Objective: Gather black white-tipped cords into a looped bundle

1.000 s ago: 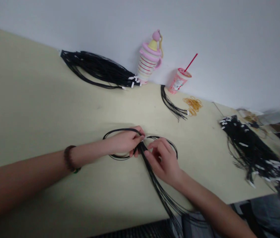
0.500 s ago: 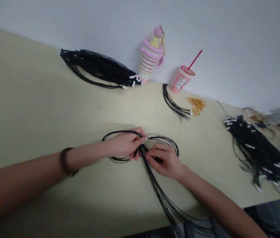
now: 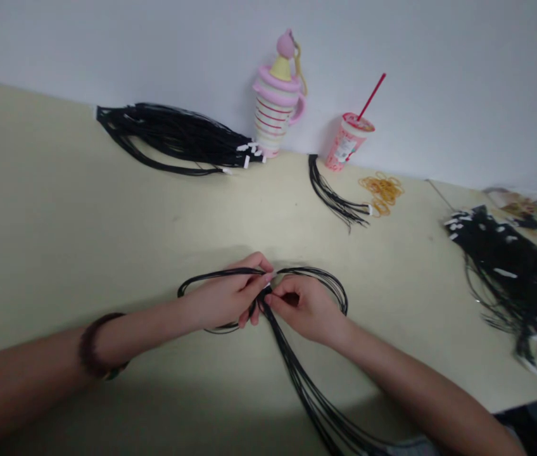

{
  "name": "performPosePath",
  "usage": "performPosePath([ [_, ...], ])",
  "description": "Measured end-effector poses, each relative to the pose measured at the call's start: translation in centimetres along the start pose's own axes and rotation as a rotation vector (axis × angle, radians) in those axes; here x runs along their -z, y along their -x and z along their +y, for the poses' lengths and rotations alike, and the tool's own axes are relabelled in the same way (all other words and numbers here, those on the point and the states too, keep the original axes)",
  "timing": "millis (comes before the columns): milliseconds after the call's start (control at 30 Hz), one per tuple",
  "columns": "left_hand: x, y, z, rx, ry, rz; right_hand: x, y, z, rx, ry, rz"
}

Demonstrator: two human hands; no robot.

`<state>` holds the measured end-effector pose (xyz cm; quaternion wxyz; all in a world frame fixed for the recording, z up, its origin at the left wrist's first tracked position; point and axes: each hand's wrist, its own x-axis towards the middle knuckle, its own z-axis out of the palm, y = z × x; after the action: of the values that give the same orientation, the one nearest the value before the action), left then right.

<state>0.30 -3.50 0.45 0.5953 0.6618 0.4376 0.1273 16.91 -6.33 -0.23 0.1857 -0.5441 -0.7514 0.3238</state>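
A bundle of thin black cables (image 3: 292,364) lies looped to both sides, its loose tail trailing toward the table's front edge. My left hand (image 3: 237,294) pinches the bundle where the loops cross, near a small white connector or tie. Close against it, the fingers of my right hand (image 3: 304,307) are closed on the cables at the same crossing, just right of the left fingertips. The two hands almost touch. What exactly lies between the right fingertips is partly hidden. A dark beaded bracelet (image 3: 92,348) circles the left wrist.
Along the wall lie a large cable bundle (image 3: 178,136), a pink striped tumbler (image 3: 271,117), a pink cup with a red straw (image 3: 347,142), a short cable bunch (image 3: 332,193) and yellow rubber bands (image 3: 382,190). At right is a pile of black cables with white connectors (image 3: 515,259).
My right fingers have moved left, closer to the left fingertips at the crossing. The camera view has tilted and shifted slightly. The left hand keeps its pinch.
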Motion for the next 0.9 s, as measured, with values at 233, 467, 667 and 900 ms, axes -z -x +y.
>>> performPosePath([
  [233, 0.1, 0.2, 0.2, -0.001, -0.007, -0.003, 0.7, -0.5, -0.7, -0.024, 0.011, -0.1],
  [467, 0.1, 0.1, -0.1, 0.006, -0.009, -0.006, 0.6, -0.5, -1.1, -0.04, 0.055, -0.055],
  [667, 0.1, 0.1, 0.1, 0.015, 0.009, -0.008, 0.7, -0.1, -1.1, -0.08, 0.002, -0.107],
  [900, 0.0, 0.0, 0.0, 0.002, 0.002, -0.001, 0.7, 0.1, -1.2, -0.063, 0.048, -0.082],
])
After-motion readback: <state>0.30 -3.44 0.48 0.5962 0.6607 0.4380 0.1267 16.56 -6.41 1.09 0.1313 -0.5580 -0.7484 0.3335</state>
